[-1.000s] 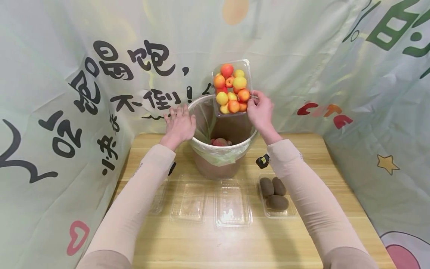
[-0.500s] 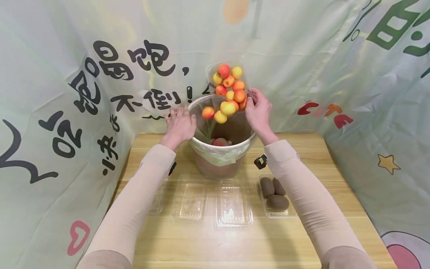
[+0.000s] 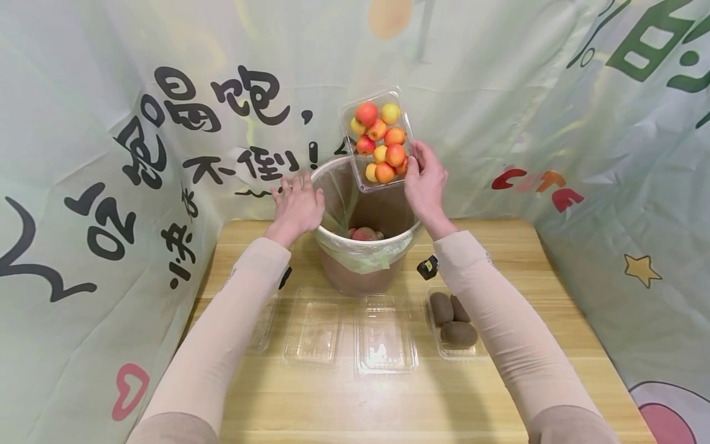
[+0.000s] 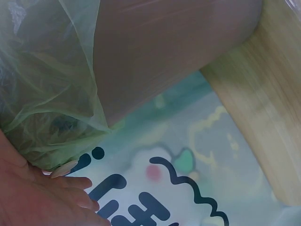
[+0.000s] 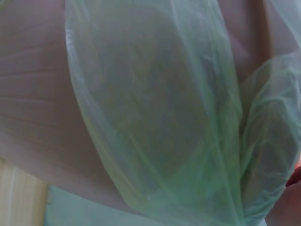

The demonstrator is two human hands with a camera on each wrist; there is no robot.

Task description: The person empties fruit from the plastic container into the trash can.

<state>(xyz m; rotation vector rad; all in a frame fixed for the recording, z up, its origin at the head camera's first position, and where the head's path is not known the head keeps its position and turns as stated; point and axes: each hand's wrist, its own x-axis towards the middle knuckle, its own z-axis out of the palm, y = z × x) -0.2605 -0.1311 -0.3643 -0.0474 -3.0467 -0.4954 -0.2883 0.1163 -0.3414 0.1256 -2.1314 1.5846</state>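
Note:
My right hand (image 3: 426, 183) pinches the right edge of a clear plastic tray (image 3: 363, 179), tilted over the mouth of a bin. Small red, orange and yellow apple-like fruits (image 3: 377, 129) lie in the tray. The bin (image 3: 355, 274) has a white rim and a thin green plastic bag (image 4: 51, 80) folded over its outside. Inside it, a reddish round fruit (image 3: 365, 234) shows near the bottom. My left hand (image 3: 299, 203) rests on the bin's left rim with its fingers spread. In the right wrist view the bag (image 5: 155, 108) hides most of the right hand.
On the wooden table (image 3: 355, 407) in front of the bin lie a clear tray (image 3: 313, 333) and another clear tray (image 3: 384, 336), with a third partly behind the left forearm. At the right, a tray holds brown kiwis (image 3: 459, 335). Printed cloth walls (image 3: 477, 111) enclose the table.
The right hand has tilted the tray and shifted it slightly left and up. Several fruits have tumbled from its lower end into the bin. The left hand has stayed on the rim.

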